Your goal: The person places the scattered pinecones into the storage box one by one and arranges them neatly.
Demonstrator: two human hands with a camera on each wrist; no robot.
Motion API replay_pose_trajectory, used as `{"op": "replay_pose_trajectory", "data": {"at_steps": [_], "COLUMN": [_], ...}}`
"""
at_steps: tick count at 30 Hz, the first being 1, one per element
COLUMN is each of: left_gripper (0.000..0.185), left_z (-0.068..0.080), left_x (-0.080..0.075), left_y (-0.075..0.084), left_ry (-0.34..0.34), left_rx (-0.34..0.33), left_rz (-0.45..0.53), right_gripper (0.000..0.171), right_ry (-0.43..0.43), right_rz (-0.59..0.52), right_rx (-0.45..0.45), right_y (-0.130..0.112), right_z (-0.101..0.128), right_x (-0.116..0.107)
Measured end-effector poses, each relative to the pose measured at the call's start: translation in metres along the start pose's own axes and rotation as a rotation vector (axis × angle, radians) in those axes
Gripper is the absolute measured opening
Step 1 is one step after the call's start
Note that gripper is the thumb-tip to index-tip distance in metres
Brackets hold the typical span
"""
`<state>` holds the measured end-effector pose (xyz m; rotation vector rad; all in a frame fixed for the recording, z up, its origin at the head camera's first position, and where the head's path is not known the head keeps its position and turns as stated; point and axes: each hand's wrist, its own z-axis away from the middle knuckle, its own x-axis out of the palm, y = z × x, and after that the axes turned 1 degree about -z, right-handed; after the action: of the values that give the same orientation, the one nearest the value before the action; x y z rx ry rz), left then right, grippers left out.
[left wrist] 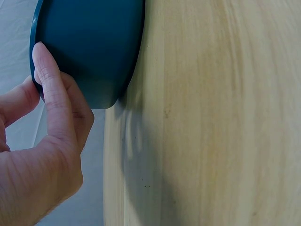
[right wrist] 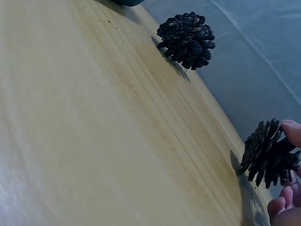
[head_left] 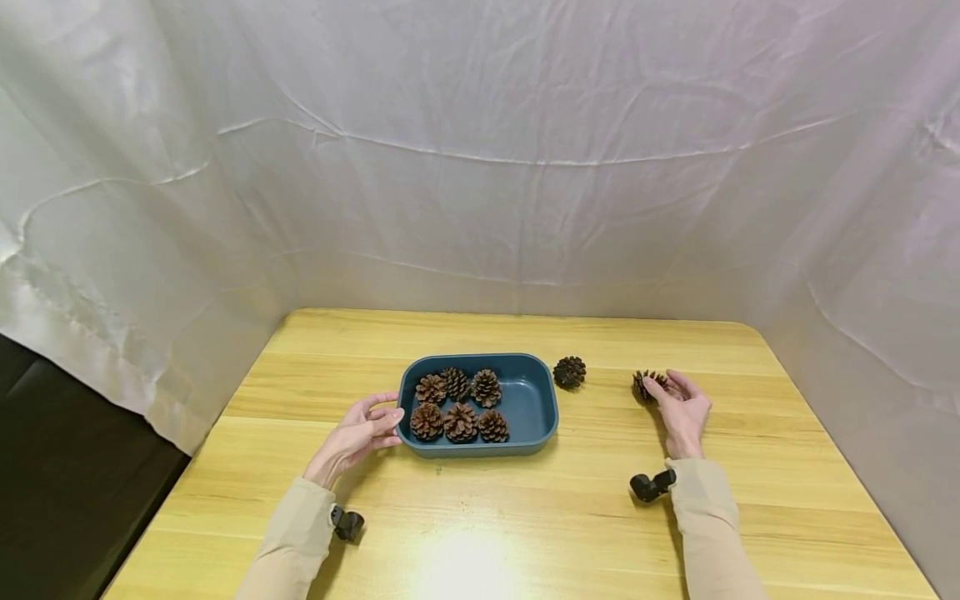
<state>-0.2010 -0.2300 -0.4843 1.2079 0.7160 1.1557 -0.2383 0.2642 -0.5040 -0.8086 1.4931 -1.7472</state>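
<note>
The left hand [head_left: 358, 433], fingers relaxed, touches the tray [head_left: 534, 398], which already holds six cones. One loose cone [head_left: 569, 372] waits beside it. The right hand [head_left: 681, 410] pinches the last cone [head_left: 647, 384], resting on the table [head_left: 750, 500].

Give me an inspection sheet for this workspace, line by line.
Surface: light wooden table, glare patch near the front edge.
Job's things: blue tray holding six pine cones; loose pine cone on the table right of the tray; another pine cone at the right fingertips.
Clutter: nothing seen.
Hands: left hand touches the tray's left end; right hand pinches its pine cone.
Cables: nothing seen.
Surroundings: white sheeting behind and on both sides.
</note>
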Motion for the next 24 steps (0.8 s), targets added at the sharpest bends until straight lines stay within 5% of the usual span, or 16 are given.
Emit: {"op": "replay_pose_trajectory", "data": {"at_steps": [9,24], "left_gripper": [0.060,0.059], "left_z": [0.0001,0.0005], "left_x": [0.0000,0.0000], "left_y": [-0.0006,-0.0001], "left_ry": [0.001,0.007], "left_rx": [0.001,-0.007], "left_rz": [0.001,0.006], "right_gripper": [0.062,0.053], "right_ry": [-0.095,-0.156], "right_rz": [0.225,0.238], "right_rx": [-0.089,-0.086], "right_y": [-0.0004,0.0003], "right_z": [0.0032,0.0033], "right_x": [0.0009,0.0014]}}
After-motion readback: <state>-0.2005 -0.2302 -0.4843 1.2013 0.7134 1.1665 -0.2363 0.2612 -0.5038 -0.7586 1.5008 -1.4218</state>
